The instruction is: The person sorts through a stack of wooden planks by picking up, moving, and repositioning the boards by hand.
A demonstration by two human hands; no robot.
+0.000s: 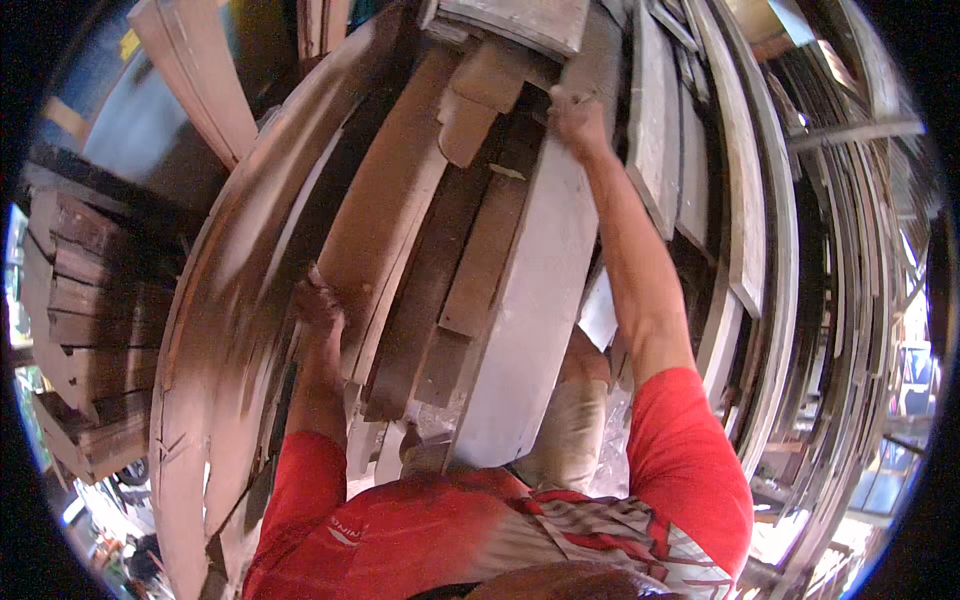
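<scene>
A long pale grey plank slants from my body toward the far middle. At its far right edge my right hand is closed, with the fingers curled and partly blurred. To the left lies a wide brown plank. My left hand is at this plank's left edge, fingers bent against it; they are dark and slightly smeared. Between the two planks are narrower dark brown boards. A short board with a ragged end lies over them farther off.
A thick board end juts in at the far middle. Long boards line the right side, with a tall timber stack beyond. Large curved planks run along the left, beside stacked wooden blocks. An upright beam leans at far left.
</scene>
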